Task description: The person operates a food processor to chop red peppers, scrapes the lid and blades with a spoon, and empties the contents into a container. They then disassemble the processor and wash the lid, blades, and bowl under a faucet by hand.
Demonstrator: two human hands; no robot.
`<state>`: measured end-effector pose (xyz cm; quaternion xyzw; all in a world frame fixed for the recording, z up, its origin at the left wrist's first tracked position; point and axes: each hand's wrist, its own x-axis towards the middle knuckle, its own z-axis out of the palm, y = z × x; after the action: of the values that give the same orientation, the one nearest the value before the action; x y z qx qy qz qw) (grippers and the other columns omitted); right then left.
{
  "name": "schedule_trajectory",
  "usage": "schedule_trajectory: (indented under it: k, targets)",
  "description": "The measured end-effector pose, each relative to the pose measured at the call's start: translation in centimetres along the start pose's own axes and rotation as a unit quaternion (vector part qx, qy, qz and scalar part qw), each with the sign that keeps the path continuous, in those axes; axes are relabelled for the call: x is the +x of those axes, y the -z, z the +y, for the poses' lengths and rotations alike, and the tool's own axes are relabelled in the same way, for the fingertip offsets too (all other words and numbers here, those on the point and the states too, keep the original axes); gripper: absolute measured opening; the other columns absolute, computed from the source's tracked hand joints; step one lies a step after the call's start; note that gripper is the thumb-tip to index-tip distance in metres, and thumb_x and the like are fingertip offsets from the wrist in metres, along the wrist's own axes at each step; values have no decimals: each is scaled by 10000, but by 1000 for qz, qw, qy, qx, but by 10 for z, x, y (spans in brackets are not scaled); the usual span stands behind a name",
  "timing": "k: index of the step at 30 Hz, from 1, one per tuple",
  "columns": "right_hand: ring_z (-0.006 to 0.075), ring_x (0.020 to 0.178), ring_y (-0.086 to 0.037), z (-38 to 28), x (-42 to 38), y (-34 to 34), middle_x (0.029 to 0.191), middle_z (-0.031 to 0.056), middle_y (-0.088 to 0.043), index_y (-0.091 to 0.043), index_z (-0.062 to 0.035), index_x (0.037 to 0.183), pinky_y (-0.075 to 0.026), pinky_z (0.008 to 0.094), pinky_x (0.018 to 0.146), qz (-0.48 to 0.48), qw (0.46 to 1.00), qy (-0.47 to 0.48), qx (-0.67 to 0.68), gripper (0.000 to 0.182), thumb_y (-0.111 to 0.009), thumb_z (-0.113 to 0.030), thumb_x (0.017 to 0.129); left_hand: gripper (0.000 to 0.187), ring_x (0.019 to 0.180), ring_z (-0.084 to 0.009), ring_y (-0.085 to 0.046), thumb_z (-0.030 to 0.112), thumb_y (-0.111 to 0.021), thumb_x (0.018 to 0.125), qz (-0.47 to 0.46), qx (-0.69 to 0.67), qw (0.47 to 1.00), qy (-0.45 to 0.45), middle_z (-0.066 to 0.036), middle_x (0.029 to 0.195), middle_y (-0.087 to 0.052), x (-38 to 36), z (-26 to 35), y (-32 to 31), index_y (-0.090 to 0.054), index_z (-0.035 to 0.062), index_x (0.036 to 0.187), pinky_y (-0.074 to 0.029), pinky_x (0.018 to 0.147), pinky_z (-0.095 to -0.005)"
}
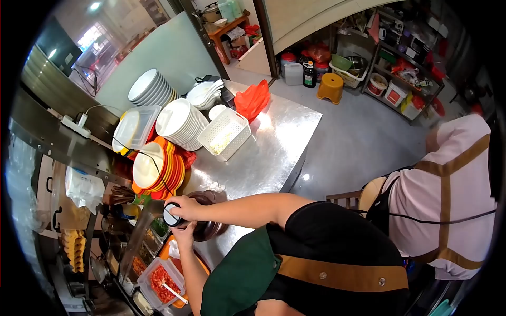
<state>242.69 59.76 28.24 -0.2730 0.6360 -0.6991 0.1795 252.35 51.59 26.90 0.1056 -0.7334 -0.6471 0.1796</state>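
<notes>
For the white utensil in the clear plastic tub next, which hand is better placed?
Probably the left hand, nearer the white utensil, its forearm beside the clear plastic tub; the right hand is farther. Both meet at the round white-topped object.

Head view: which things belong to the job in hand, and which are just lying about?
In use, it seems:
- round white-and-black object, held in the right hand; left hand close by
- brown vessel beside the hands, possibly

Lying about, seemingly:
- stacked white plates
- orange-rimmed bowls
- white basket
- red bag
- yellow stool
</notes>
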Motion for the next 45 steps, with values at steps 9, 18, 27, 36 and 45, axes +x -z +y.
schedule_trajectory:
  k: [9,18,27,36,45]
  targets:
    - [239,880,-595,-3,0,1,918,105,-623,-570,-100,1002,-443,312,785,-7,1000,10,5,328,-539,-240,707,723,960,-153,-508,7,-745,620,0,2,1000,8,-94,1117,-461,0,-1,3,-324,20,1207,-449,811,-260]
    - [176,848,-554,6,2,0,904,98,-588,-554,-21,1002,-432,291,783,-24,996,52,63,275,-499,-141,760,782,1018,-182,-483,61,-763,570,1,2,1000,7,-86,1140,-448,3,-10,4,-315,54,1211,-419,861,-302]
    - [134,856,-526,4,-3,7,934,62,-571,-522,-12,1051,-420,268,792,-62,988,56,128,293,-517,-205,831,822,1039,-194,-469,102,-789,567,9,50,998,-37,-107,1149,-446,3,-8,2,-289,39,1216,-395,896,-312]
    - [131,832,-546,2,1,5,903,61,-594,-546,-30,1031,-442,263,765,-55,993,35,98,286,-553,-145,769,841,1040,-210,-457,129,-795,567,10,37,999,-33,-115,1135,-435,0,1,-1,-265,38,1214,-383,893,-322]
    - [129,867,-533,-1,0,5,939,58,-585,-555,-20,1038,-422,257,793,-47,993,24,110,280,-539,-129,780,520,1076,-177,-419,312,-575,830,10,-308,951,-9,-86,1132,-435,7,-15,2,-309,60,1199,-335,925,-305]
